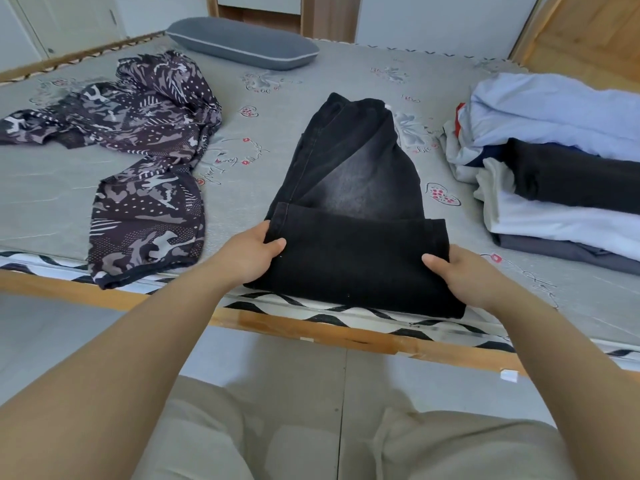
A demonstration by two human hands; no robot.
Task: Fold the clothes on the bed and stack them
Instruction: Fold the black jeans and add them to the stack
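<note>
Black jeans (349, 216) lay at the bed's (52, 188) near edge; we gripped the folded near end, left hand (258, 252) and right hand (460, 277) clamping opposite sides. Best to fold away evenly, edges aligned, then carry it right to the stack (561, 174).

Black jeans (349, 216) lie part-folded at the bed's near edge. A patterned garment (138, 161) sprawls unfolded left; folded clothes (554, 168) stack right.
</note>
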